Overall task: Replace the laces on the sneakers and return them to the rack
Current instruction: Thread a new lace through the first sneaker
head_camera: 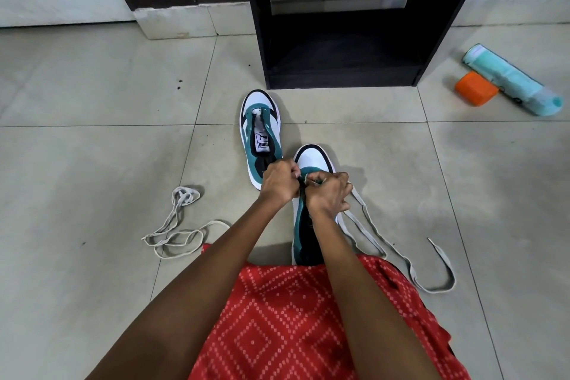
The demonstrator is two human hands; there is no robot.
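On the floor [92,148] before the rack [339,77], the near sneaker [313,159] is lying under both hands; the fingers of the left hand [279,182] and right hand [328,191] are pinching its grey lace [370,227] at the eyelets.

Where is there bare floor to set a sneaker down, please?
Bare tiles lie left of the far sneaker, beyond the loose lace, and right of it before the rack. Crowded: around the near sneaker and trailing lace.
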